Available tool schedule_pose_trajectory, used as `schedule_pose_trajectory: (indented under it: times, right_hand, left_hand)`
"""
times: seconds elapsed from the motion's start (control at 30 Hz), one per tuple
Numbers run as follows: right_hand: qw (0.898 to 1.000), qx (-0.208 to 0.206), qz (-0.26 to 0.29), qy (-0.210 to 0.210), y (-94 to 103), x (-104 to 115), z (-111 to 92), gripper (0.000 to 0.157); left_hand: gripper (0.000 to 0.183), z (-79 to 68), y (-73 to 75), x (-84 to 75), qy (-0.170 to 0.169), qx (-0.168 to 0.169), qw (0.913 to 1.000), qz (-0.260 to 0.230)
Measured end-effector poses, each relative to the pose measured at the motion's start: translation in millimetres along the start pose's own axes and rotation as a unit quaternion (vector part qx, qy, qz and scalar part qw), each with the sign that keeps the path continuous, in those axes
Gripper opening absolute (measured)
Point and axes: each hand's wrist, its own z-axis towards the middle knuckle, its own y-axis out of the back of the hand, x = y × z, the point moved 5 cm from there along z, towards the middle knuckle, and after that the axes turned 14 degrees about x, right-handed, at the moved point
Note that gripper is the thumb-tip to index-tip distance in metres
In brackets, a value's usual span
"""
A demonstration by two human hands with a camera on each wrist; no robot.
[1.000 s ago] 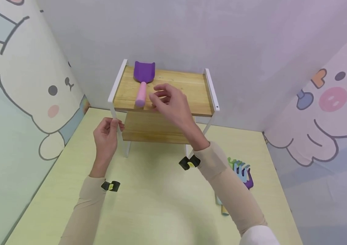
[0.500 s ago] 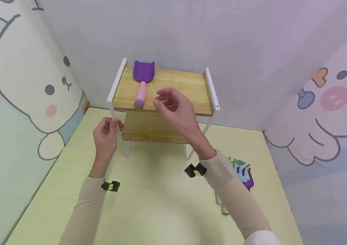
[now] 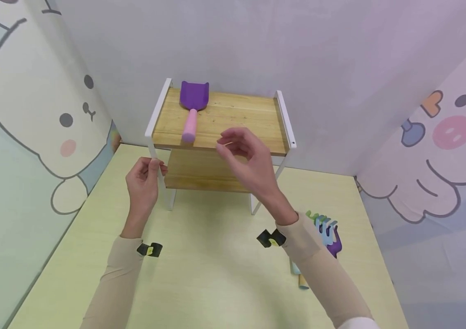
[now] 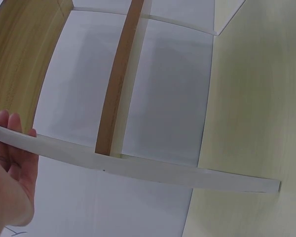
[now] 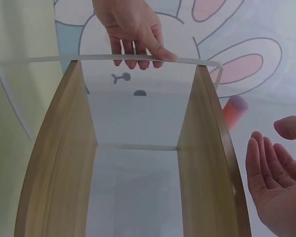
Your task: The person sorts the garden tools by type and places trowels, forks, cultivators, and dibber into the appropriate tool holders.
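Note:
A toy shovel [image 3: 194, 97] with a purple blade and pink handle lies on the wooden top board [image 3: 239, 114] of a small two-tier shelf, near its left side. Its handle end sticks out at the front edge, and shows as an orange-pink stub [image 5: 233, 114] in the right wrist view. My left hand [image 3: 142, 185] grips the white front-left leg [image 4: 153, 170] between thumb and fingers, just below the top board. My right hand [image 3: 252, 160] holds nothing; its fingers are loosely bent in front of the top board's front edge, right of the shovel.
Several toy rakes or forks in green, blue and purple [image 3: 327, 233] lie on the floor at right, partly behind my right sleeve [image 3: 323, 269]. The lower board [image 3: 204, 171] sits under the top one. Walls with cartoon animals stand behind and on both sides.
My right hand has drawn away from the shovel's handle, moving right and toward me. The left hand keeps its grip on the leg, and the shovel stays put.

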Motion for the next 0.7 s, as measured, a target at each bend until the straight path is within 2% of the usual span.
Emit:
schedule_pose_trajectory:
  times: [0.43, 0.7]
  right_hand:
    - [0.998, 0.010, -0.006, 0.061, 5.0, -10.3, -26.9, 0.027]
    - [0.997, 0.020, -0.004, 0.068, 5.9, -17.7, -42.9, 0.027]
  left_hand:
    - [0.029, -0.5, -0.7, -1.3, 0.005, -0.006, 1.0000, -0.004]
    - [0.029, -0.8, -0.4, -1.0, 0.008, -0.006, 0.9999, -0.004]
